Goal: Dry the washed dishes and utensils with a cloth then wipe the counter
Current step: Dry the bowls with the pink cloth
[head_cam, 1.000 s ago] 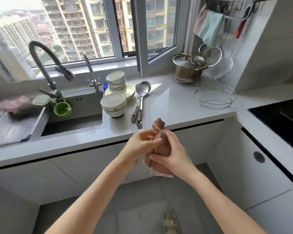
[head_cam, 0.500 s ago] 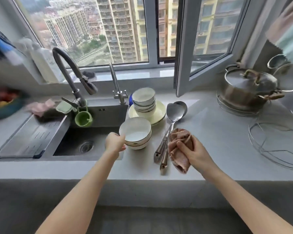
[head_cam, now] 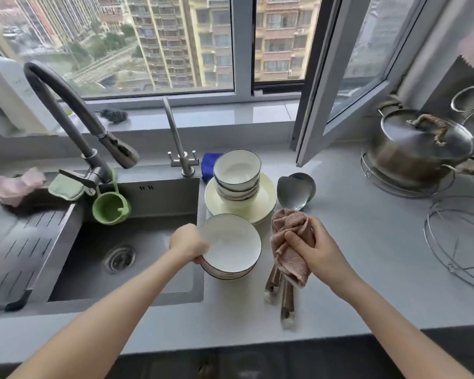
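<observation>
My left hand (head_cam: 188, 245) grips the left rim of a white bowl (head_cam: 231, 246) with a dark edge, which tops a small stack beside the sink. My right hand (head_cam: 316, 248) holds a bunched pink-brown cloth (head_cam: 289, 232) just right of that bowl. Under the cloth lie two metal utensils: a spatula (head_cam: 292, 194) and a ladle (head_cam: 305, 179), handles (head_cam: 281, 294) pointing toward me. Behind, several white bowls (head_cam: 237, 173) are stacked on a cream plate (head_cam: 266, 203) on the grey counter (head_cam: 367, 255).
The steel sink (head_cam: 121, 255) with a drain tray (head_cam: 19, 242) lies at left, under a tall faucet (head_cam: 63, 105) with a green cup (head_cam: 110, 206). A lidded steel pot (head_cam: 422, 151) and wire racks (head_cam: 460, 242) stand at right. An open window sash (head_cam: 337, 86) juts over the counter.
The view has closed in on the counter. My left hand went from the cloth to the near bowl's rim and now grips it; my right hand keeps the cloth over the utensils.
</observation>
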The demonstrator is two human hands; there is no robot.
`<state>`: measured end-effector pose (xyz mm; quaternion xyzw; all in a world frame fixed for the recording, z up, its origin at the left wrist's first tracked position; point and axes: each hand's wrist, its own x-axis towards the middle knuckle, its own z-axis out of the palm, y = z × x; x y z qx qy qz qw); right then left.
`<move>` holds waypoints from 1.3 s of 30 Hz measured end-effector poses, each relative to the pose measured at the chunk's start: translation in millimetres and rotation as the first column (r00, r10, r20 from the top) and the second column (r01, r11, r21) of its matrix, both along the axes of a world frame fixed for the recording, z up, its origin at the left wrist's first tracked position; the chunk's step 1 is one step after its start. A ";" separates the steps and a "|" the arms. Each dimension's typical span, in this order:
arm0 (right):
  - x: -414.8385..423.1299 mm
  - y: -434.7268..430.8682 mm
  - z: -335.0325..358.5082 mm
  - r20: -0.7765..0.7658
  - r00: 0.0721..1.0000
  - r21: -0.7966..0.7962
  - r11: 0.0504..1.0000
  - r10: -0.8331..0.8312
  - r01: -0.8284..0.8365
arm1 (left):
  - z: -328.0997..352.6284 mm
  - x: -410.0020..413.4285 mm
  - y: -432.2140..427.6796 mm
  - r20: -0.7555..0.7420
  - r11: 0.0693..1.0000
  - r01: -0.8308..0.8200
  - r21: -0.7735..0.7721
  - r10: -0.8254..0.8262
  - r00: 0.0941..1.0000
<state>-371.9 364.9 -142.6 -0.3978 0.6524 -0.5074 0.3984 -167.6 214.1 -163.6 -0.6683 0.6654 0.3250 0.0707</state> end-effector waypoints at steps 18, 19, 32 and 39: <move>45.9 -32.3 23.3 -0.121 0.965 -0.103 0.970 -0.233 0.221 | 39.6 -5.7 -15.2 0.430 0.286 0.773 -0.566 -0.698 0.573; 46.7 -31.5 24.6 -0.152 0.959 -0.110 0.968 -0.241 0.226 | 37.1 -3.8 -16.8 0.436 0.253 0.775 -0.579 -0.707 0.556; 60.3 -30.5 38.4 -0.507 0.789 -0.271 0.933 -0.348 0.238 | 72.8 7.4 -20.5 0.033 0.669 0.556 -0.492 -0.624 0.780; 76.0 -41.9 48.5 -0.501 0.757 -0.442 0.876 -0.418 0.191 | 78.9 25.0 -52.4 -0.708 0.969 0.192 0.154 -0.027 0.706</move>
